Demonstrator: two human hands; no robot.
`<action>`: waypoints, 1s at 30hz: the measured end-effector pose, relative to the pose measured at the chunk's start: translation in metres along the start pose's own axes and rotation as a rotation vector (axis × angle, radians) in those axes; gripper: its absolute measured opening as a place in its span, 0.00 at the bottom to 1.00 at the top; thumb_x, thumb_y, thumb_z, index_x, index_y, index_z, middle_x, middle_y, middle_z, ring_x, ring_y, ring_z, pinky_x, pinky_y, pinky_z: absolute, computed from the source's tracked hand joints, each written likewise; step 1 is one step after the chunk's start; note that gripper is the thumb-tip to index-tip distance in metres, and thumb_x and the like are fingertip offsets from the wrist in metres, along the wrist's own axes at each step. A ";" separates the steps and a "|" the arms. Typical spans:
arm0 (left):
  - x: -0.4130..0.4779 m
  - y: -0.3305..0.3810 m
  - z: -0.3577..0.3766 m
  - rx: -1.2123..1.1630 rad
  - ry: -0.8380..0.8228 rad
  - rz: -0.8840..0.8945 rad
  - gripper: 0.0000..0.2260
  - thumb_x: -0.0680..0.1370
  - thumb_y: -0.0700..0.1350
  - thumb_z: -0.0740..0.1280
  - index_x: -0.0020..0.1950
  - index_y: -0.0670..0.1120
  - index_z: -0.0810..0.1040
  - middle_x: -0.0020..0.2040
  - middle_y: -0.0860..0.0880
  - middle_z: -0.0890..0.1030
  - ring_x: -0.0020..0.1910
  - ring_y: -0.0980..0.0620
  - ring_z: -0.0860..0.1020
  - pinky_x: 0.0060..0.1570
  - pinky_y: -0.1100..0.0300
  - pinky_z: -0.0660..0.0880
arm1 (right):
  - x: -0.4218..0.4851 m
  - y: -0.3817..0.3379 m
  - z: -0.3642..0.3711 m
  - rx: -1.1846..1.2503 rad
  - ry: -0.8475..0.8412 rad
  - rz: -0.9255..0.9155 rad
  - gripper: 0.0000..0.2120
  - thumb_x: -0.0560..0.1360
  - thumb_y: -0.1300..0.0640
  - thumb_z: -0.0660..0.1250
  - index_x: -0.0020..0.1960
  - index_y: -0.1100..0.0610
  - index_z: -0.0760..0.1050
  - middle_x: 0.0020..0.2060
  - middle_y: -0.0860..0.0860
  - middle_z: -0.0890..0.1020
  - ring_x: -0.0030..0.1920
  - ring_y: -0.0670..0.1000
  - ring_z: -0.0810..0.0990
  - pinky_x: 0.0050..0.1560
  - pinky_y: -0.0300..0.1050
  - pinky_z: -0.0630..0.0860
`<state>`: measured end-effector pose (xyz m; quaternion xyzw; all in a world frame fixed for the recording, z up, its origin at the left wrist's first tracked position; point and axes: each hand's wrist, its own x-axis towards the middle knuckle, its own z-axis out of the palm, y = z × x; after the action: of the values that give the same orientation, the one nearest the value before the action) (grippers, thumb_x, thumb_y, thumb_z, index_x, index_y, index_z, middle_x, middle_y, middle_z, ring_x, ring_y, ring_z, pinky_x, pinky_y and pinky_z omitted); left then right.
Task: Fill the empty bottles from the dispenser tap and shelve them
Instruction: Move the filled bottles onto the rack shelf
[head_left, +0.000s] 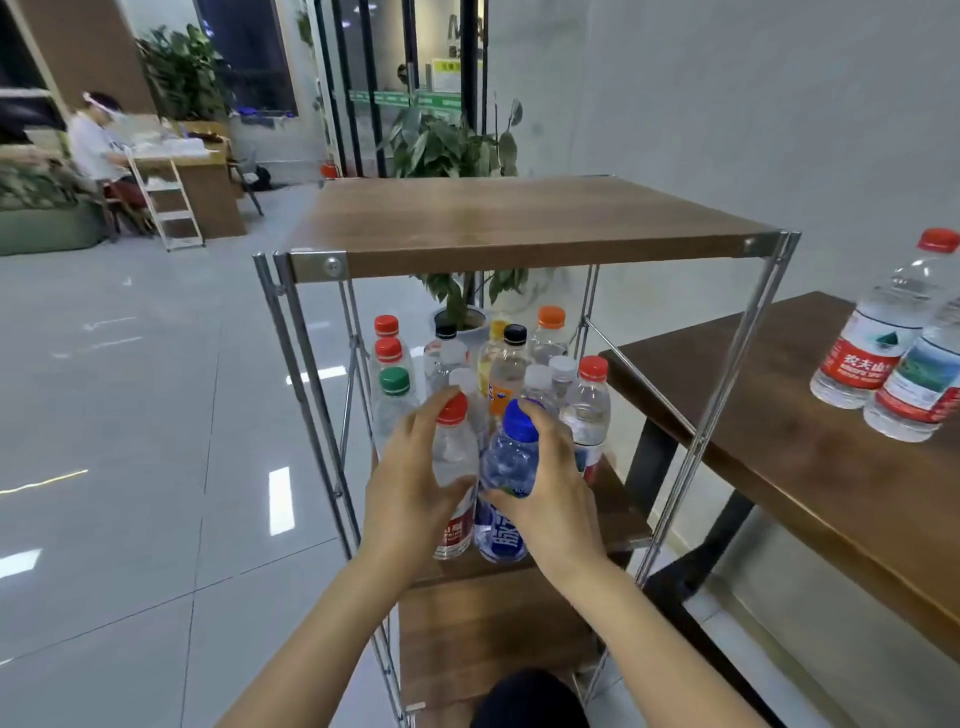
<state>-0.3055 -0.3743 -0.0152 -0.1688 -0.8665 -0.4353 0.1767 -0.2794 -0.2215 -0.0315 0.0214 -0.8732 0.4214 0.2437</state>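
Left hand (410, 483) curls its fingers (426, 410) round a red-capped bottle (456, 457); right hand (556, 493) wraps its fingers (545, 421) round a blue-capped bottle (511, 462). Both bottles stand upright, side by side, at the front edge of the middle shelf (613, 514) of a metal rack (717, 395). Just beyond the fingertips, a cluster of capped bottles (587, 410) crowds the same shelf. Well to the right of the right fingers, two large bottles (872, 343) stand on a bench (779, 441).
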 end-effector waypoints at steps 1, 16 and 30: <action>-0.001 -0.006 -0.001 0.003 0.003 -0.015 0.41 0.68 0.42 0.80 0.74 0.60 0.63 0.69 0.55 0.73 0.62 0.54 0.74 0.50 0.60 0.73 | 0.000 0.001 0.009 0.009 -0.016 -0.011 0.47 0.69 0.56 0.78 0.70 0.32 0.50 0.72 0.44 0.64 0.69 0.48 0.70 0.61 0.46 0.76; -0.002 -0.040 -0.002 -0.055 0.051 -0.123 0.43 0.69 0.33 0.76 0.71 0.65 0.59 0.64 0.56 0.69 0.60 0.62 0.69 0.54 0.74 0.68 | 0.009 0.011 0.047 0.046 -0.179 -0.041 0.47 0.69 0.59 0.78 0.72 0.34 0.49 0.71 0.40 0.59 0.70 0.46 0.68 0.66 0.44 0.72; -0.010 -0.008 -0.004 0.173 0.168 0.038 0.43 0.68 0.39 0.80 0.74 0.57 0.58 0.74 0.46 0.63 0.73 0.47 0.62 0.68 0.54 0.66 | 0.007 0.000 0.011 -0.124 -0.180 -0.080 0.41 0.73 0.56 0.74 0.77 0.42 0.53 0.76 0.44 0.58 0.76 0.47 0.60 0.68 0.51 0.71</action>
<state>-0.2993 -0.3835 -0.0229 -0.1322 -0.8796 -0.3681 0.2707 -0.2896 -0.2286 -0.0343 0.0789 -0.9144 0.3528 0.1820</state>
